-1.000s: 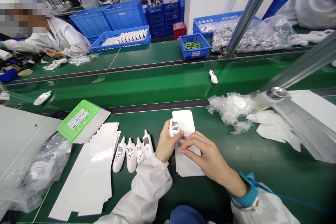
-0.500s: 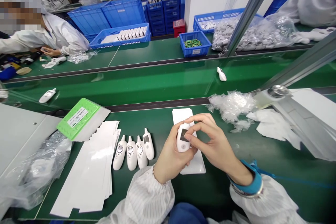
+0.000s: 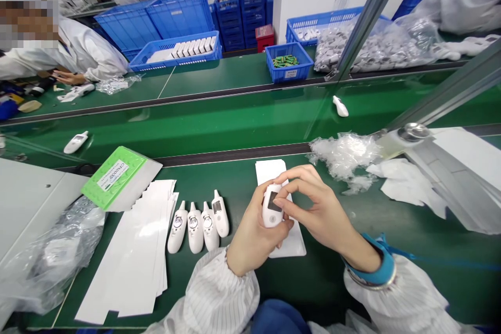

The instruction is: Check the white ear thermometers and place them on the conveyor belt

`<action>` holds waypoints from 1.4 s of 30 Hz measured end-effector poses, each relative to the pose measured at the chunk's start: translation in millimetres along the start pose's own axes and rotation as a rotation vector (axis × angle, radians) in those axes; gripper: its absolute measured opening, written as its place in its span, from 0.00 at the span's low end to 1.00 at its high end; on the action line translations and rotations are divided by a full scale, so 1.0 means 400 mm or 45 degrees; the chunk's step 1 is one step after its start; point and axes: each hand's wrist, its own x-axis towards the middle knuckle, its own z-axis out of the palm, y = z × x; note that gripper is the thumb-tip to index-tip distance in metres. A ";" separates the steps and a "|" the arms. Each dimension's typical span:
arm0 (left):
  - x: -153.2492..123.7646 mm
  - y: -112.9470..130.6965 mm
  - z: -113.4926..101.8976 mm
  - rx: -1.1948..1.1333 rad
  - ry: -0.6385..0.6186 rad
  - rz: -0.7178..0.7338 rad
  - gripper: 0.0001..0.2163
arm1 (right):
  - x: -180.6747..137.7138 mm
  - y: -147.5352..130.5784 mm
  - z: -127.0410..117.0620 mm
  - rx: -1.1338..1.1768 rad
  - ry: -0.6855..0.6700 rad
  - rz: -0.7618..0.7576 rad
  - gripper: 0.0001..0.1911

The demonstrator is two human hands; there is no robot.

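My left hand is closed around a white ear thermometer, holding it with its dark display facing up. My right hand bends over the same thermometer, thumb and index finger pinched together at the display's edge. Whatever may be between those fingertips is too small to make out. Beneath both hands lies a stack of white sheets. To the left, several more thermometers stand in a row; the rightmost thermometer shows a display, while another thermometer shows a round printed face.
White strips and a green CR2032 box lie left. Crumpled clear film sits right, beside a metal post. Across the green belt, carrying loose thermometers, are a blue battery bin and a co-worker.
Thermometers on the belt have shifted to the right. Both hands keep nearly the same hold, and the view has tilted slightly.
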 end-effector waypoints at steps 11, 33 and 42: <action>-0.012 0.006 0.005 -0.006 -0.013 0.009 0.24 | -0.001 -0.004 0.002 -0.009 0.029 -0.021 0.06; -0.042 -0.002 0.006 0.092 -0.184 0.094 0.24 | 0.001 -0.008 0.014 0.401 -0.003 0.400 0.11; 0.113 0.104 -0.045 0.290 -0.041 0.133 0.17 | -0.027 0.130 0.006 0.288 0.437 0.595 0.17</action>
